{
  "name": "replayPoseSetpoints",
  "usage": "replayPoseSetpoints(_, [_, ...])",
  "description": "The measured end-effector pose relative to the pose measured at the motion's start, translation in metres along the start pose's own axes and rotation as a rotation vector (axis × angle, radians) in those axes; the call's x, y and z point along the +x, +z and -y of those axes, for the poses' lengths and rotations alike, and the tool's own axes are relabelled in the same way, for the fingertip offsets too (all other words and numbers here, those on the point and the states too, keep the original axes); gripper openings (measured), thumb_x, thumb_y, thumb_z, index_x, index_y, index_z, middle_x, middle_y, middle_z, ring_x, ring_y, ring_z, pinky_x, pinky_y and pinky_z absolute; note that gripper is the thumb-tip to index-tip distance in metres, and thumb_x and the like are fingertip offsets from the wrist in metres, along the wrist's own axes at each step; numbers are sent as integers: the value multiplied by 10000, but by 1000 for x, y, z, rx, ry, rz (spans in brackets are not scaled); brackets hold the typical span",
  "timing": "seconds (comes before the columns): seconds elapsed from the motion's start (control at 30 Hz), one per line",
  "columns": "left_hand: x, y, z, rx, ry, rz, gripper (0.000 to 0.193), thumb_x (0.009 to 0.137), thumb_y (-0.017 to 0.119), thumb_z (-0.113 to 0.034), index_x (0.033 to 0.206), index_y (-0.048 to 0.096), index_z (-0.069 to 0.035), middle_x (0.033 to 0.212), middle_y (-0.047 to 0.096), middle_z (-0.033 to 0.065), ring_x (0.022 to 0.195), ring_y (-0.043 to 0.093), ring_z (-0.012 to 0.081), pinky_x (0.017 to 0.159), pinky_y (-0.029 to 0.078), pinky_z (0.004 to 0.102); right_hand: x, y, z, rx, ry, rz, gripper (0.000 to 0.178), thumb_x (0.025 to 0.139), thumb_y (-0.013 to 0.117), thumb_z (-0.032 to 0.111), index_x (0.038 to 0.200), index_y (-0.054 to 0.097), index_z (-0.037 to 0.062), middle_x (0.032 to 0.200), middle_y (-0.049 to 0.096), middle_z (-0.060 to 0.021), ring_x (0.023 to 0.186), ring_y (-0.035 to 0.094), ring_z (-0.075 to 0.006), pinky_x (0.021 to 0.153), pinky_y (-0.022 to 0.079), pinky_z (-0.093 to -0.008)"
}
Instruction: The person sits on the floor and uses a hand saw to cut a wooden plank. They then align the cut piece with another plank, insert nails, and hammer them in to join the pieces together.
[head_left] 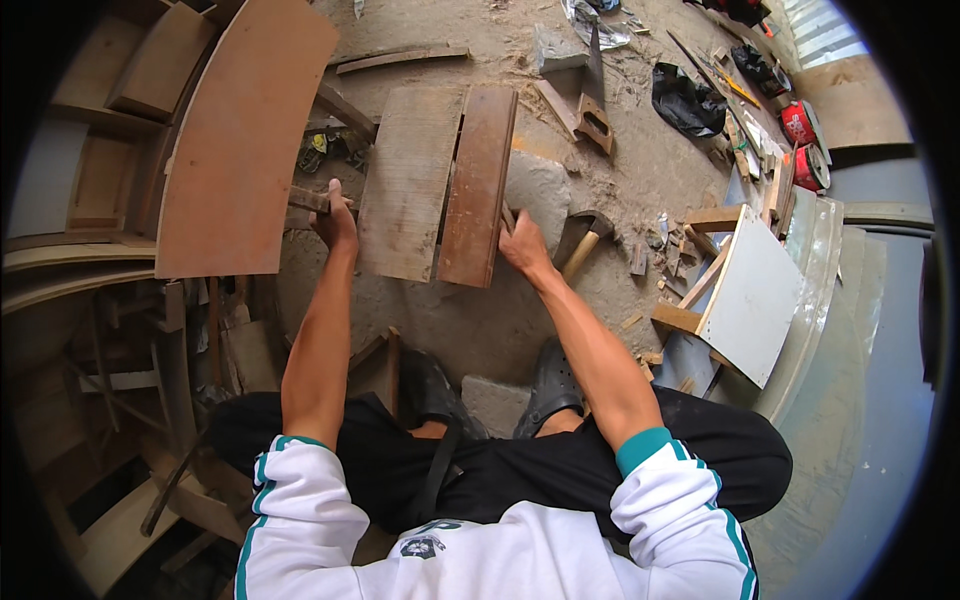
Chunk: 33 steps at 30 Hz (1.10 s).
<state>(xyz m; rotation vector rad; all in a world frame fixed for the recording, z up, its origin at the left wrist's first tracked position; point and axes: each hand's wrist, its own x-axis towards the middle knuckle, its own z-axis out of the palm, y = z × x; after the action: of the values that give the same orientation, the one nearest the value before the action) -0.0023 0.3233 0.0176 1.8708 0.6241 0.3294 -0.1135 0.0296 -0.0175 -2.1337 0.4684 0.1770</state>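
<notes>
Between my hands is a small slatted wooden piece, made of a weathered light board and a reddish-brown plank with a narrow gap between them. Wooden battens stick out on its left side. My left hand is closed round the lower batten, its thumb pointing up. On the other side, my right hand grips a wooden part at the plank's right edge; its fingertips are partly hidden. Just right of that hand, a tool with a dark metal head and a wooden handle lies on the ground.
A large curved plywood panel rises close by my left hand. Farther off lie a handsaw, a black plastic bag and red cans. A white-topped wooden frame stands at right. Wood scraps clutter the left.
</notes>
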Motion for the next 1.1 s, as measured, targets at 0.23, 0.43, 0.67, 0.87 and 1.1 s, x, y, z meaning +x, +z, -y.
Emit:
replayPoseSetpoints(0.23, [-8,2,4,-146,-260,-96,346,815,644,-300,608,533,-46,643,574,68,648,521,221,714,427,408,-6,-28,-23,95,176,-176,650,951,464,543,1175,502,-66,1124,595,-375,1119,560,-507,921,444,-519])
replayPoseSetpoints(0.43, [-21,2,-3,-223,-356,-124,244,767,640,-287,686,551,-75,685,579,56,678,515,192,701,414,392,-6,-21,-38,-14,155,-73,637,995,355,545,1128,529,-54,1064,615,-375,1048,572,-541,907,432,-569])
replayPoseSetpoints(0.67, [9,-21,44,-516,-478,-57,232,758,615,-287,693,496,-99,757,556,55,758,524,194,773,438,405,-19,1,5,-78,90,9,570,1012,339,499,1076,557,-24,1091,595,-362,1104,555,-490,926,438,-556])
replayPoseSetpoints(0.87, [6,-22,35,-518,-501,16,271,769,575,-333,692,476,-92,758,519,63,798,517,210,829,452,435,-2,1,1,-120,67,-187,621,922,502,517,1190,509,-44,1244,529,-319,1193,515,-443,975,440,-507])
replayPoseSetpoints(1.1, [12,-27,40,-602,-527,17,241,776,588,-285,776,399,-135,729,456,15,736,520,191,797,503,433,39,-13,22,-112,165,44,826,770,692,540,1250,444,-85,1227,547,-354,1150,562,-462,971,461,-499])
